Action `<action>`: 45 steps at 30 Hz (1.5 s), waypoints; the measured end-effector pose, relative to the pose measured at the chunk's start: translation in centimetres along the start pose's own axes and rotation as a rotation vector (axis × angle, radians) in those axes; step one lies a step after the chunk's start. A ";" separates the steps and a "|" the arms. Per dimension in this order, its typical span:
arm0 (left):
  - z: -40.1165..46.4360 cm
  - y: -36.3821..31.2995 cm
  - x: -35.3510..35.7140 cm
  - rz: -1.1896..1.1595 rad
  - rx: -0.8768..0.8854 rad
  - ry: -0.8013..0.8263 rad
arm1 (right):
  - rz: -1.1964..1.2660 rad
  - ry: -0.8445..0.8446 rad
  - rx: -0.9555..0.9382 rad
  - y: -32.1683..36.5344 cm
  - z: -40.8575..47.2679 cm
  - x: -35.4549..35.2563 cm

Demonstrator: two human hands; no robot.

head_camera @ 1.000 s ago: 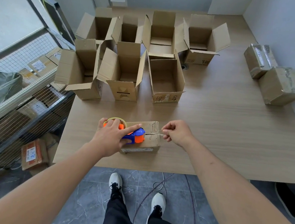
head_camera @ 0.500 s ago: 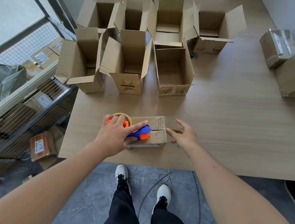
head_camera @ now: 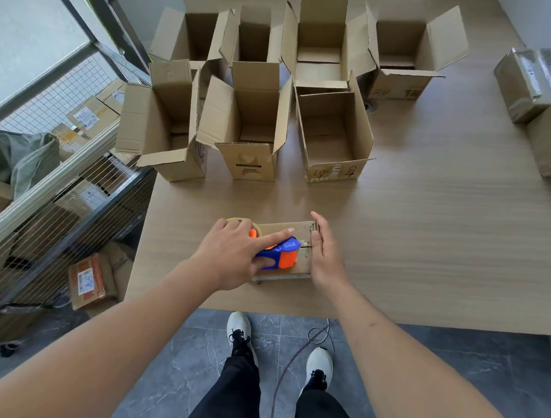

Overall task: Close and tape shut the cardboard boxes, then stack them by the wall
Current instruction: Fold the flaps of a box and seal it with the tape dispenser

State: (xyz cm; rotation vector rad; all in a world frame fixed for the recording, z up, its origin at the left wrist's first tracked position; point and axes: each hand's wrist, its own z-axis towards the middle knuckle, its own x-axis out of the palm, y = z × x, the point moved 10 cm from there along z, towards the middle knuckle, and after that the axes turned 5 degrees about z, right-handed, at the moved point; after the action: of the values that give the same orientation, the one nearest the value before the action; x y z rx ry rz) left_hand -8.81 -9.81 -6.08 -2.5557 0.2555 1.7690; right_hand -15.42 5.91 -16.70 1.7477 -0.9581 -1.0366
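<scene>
So right at the near edge of the desk (head_camera: 430,255) there's one small closed box (head_camera: 290,270) getting taped. Left hand (head_camera: 230,258) has its grip wrapped around the blue-and-orange tape dispenser (head_camera: 280,254) sitting on the box top, index finger stretched along it. Right hand (head_camera: 325,250) lies flat, fingers straight, against the box's right end, holding nothing. Further back, seven open boxes (head_camera: 251,123) are waiting with flaps up. Far right by the wall, two taped boxes (head_camera: 542,109) look done. I'd say mostly still to go.
</scene>
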 end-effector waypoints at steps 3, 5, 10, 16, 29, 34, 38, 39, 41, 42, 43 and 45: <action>0.7 0.3 -0.4 -0.158 0.003 0.168 | 0.018 -0.015 0.005 -0.3 0.0 0.1; 1.0 1.1 -0.2 -0.278 -0.014 0.261 | 0.015 -0.017 -0.009 -0.2 0.0 0.0; -0.2 5.8 1.4 -0.387 -0.035 0.376 | -0.038 -0.029 -0.031 0.6 -0.2 -0.3; -4.5 13.1 5.7 -0.637 -0.109 0.503 | -0.126 -0.024 -0.011 1.0 -0.4 -0.1; -2.1 14.0 9.5 -0.673 0.031 0.383 | -1.027 -0.424 -0.168 8.1 -3.2 5.3; -1.6 14.1 11.2 -0.791 0.054 0.393 | -0.967 -0.203 0.257 4.8 -3.1 9.6; -1.7 14.1 13.4 -0.922 0.043 0.442 | -0.983 -0.136 0.298 4.9 -2.7 9.5; -1.6 14.1 13.9 -0.939 0.036 0.447 | -0.987 -0.118 0.305 4.8 -2.7 9.5; -1.4 13.8 14.4 -0.971 0.043 0.458 | -0.973 -0.088 0.309 4.7 -2.7 9.7; -1.2 13.8 14.4 -0.990 0.044 0.474 | -0.962 -0.077 0.313 4.7 -2.7 9.7; -1.1 13.8 14.3 -1.004 0.040 0.488 | -0.957 -0.071 0.316 4.6 -2.7 9.8; -0.8 13.8 13.5 -0.978 0.059 0.508 | -0.963 -0.068 0.323 4.6 -2.6 9.8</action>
State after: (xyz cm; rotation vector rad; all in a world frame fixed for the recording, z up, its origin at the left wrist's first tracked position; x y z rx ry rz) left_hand -5.52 -25.14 -17.34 -2.3440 -0.7850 0.7459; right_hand -10.39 -3.66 -14.16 2.5442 -0.2736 -1.5872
